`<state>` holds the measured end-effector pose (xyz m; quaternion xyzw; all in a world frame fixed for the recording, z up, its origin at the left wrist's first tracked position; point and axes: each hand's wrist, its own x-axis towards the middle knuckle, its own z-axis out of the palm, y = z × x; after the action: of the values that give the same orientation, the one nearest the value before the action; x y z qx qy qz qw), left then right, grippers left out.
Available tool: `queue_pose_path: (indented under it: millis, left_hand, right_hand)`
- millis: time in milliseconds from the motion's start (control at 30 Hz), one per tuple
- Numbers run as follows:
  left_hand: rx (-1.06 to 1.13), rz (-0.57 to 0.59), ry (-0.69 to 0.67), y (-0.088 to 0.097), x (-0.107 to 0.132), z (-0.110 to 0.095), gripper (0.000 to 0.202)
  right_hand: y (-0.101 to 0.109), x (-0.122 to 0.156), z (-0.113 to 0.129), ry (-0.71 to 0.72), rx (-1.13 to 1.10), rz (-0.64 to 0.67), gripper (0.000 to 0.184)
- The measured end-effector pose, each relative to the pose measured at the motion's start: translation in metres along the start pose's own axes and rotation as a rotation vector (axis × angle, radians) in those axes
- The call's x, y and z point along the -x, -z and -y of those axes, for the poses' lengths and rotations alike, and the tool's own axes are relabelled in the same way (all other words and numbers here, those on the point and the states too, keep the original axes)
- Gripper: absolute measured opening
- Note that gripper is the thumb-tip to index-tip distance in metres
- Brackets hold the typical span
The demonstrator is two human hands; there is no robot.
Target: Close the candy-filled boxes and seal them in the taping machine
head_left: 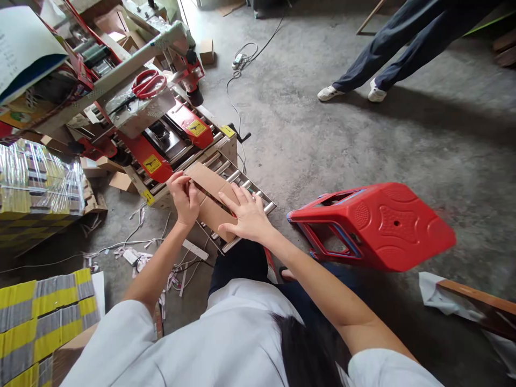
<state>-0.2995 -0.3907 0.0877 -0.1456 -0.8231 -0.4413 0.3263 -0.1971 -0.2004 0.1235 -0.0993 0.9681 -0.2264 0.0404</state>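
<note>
A small brown cardboard box lies on the metal rollers at the near end of a carton-sealing machine. My left hand rests on the box's left flap with its fingers curled over the edge. My right hand lies flat on the box's right flap, fingers stretched out and pressing down. Both hands hold the flaps closed.
A red plastic stool lies tipped on the concrete floor to the right. Red scissors sit on top of the machine. Stacks of yellow-and-grey packs stand at the left. Another person's legs are at the back. A cable runs across the floor.
</note>
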Motion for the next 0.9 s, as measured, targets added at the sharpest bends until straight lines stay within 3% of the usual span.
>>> queue_pose_path:
  millis: [67, 200, 333, 500, 667, 767, 833, 900]
  left_hand:
    - [-0.025, 0.014, -0.037, 0.001, -0.001, -0.003, 0.027]
    - [-0.113, 0.241, -0.052, 0.001, -0.008, -0.008, 0.036]
    - [-0.104, 0.279, -0.018, 0.002, -0.01, -0.006, 0.041]
    - [-0.158, 0.3, -0.054, 0.004, -0.008, -0.009, 0.043]
    - [-0.292, 0.442, -0.082, -0.003, -0.011, -0.014, 0.04]
    - [-0.326, 0.483, -0.052, -0.009, -0.015, -0.013, 0.033]
    - [-0.33, 0.496, -0.041, -0.012, -0.015, -0.013, 0.029]
    - [-0.335, 0.491, -0.04, -0.016, -0.014, -0.013, 0.025]
  right_hand:
    - [0.004, -0.002, -0.004, 0.015, -0.015, 0.053, 0.093]
    - [0.019, -0.009, -0.014, 0.028, -0.14, 0.112, 0.068]
    - [0.016, -0.011, -0.017, -0.013, -0.179, -0.009, 0.067]
    - [-0.009, -0.013, -0.005, -0.083, -0.029, -0.187, 0.054]
    - [-0.017, -0.018, -0.002, -0.134, 0.025, -0.206, 0.051]
    - [0.005, -0.019, -0.026, -0.013, -0.076, -0.071, 0.061]
    - [0.024, -0.019, -0.043, 0.152, -0.183, 0.131, 0.064]
    - [0.036, -0.017, -0.048, 0.215, -0.267, 0.302, 0.064]
